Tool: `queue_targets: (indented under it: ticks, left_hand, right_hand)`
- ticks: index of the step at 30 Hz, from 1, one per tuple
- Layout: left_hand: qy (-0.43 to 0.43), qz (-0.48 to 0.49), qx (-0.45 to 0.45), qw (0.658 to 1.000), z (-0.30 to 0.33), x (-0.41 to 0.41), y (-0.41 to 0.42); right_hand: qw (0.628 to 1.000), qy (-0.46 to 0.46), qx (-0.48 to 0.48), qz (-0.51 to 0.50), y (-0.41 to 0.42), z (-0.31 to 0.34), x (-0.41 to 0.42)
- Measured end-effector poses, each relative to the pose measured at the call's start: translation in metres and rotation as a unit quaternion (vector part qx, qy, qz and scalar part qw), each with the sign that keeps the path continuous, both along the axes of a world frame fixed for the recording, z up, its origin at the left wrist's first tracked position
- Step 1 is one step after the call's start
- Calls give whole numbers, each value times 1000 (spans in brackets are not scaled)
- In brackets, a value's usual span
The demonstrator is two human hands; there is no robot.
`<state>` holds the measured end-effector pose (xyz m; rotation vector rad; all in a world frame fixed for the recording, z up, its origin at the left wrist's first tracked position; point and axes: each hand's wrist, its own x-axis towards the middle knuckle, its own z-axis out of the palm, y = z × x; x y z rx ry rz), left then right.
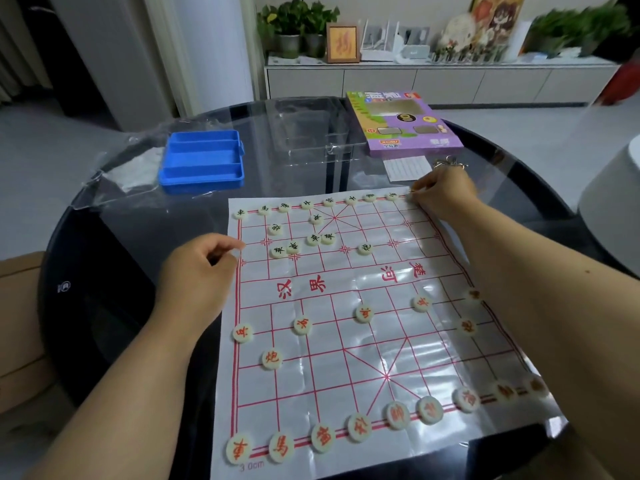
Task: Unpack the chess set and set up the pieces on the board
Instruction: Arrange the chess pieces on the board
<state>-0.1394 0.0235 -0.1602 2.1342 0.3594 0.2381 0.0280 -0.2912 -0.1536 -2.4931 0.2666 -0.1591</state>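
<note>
Two hands worked over the paper board point(346, 306), which lay flat on the dark glass worktop point(114, 271) and serves as the landmark for everything else. At the board's far right corner the right hand point(441, 194) had its fingers point(415, 188) drawn narrow, apparently pinching a black-lettered piece onto the last point of the far back row; the piece itself was mostly hidden, so that grip is a judgement. At the board's left edge, near the river line, the left hand point(201, 265) rested with its fingers loosely curled and holding nothing, probably steadying the thin sheet so it would not slide. Along the board's near edge the red-lettered back row point(323, 438) stood complete, with red soldiers and cannons ahead of it. Several black soldiers point(313, 240) sat bunched left of the far palace, not yet on their points, so the setup looked mostly done. Beyond the board's far left corner lay the empty blue tray point(202, 162), and beyond its far right corner the purple box point(403, 124).
</note>
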Motion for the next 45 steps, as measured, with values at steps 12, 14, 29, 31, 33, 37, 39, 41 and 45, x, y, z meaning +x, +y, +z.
queue_targets:
  ticks: [12,14,29,31,33,37,39,41,45]
  left_hand:
    - [-3,6,-7,1000,-2,1,1]
    - [-2,6,-7,1000,-2,1,1]
    - [-9,11,-12,1000,-4,3,4]
    - [-8,10,-14,1000,-5,3,4]
    - [-6,9,-16,1000,-5,3,4]
    - [-2,9,-21,1000,-3,3,4]
    - [0,7,-23,1000,-3,3,4]
    - [-3,12,-32,999,-2,3,4]
    - [-28,37,-55,997,0,2,4]
  right_hand:
    - [992,-56,27,113,21,15,-19]
    - [982,-46,30,181,38,20,-32]
    - [951,19,-74,299,110,15,-40]
    - [951,25,-76,300,113,15,-40]
    - [952,29,-78,296,115,14,-39]
    - [954,19,-78,290,121,16,-40]
    - [949,5,-65,308,130,18,-47]
    - [939,-5,-58,339,142,20,-59]
    - [913,-19,-82,398,168,19,-83]
